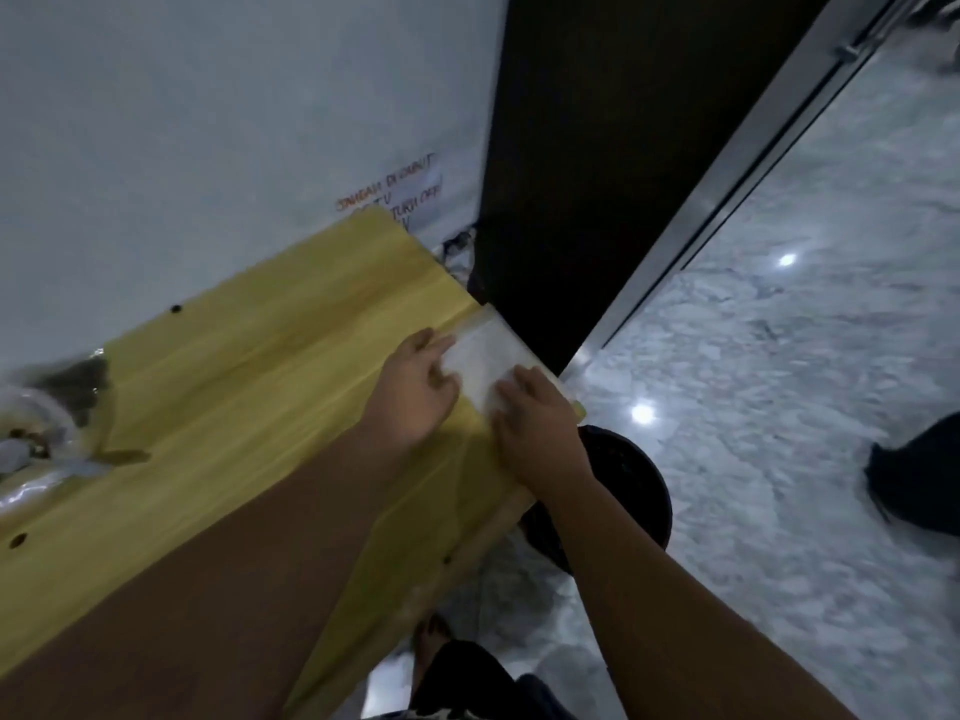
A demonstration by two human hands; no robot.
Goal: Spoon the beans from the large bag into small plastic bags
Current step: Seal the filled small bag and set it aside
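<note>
The small plastic bags (488,356) lie flat at the bench's (249,366) far right corner, under both hands. The left hand (415,392) touches their left edge and the right hand (537,426) their near end. Whether the fingers of either pinch a bag cannot be told. The large bag (72,392) sits well apart, leftward.

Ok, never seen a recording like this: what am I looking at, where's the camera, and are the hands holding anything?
No machine here: one camera worn on a person's head looks down, tilted, at their bare arms. The left hand and right hand both touch small plastic bags lying flat at the end of a yellow wooden table. Whether the fingers pinch a bag is too blurred to tell. At the far left lies the large bag of beans, blurred. A black round object stands under the table end.
</note>
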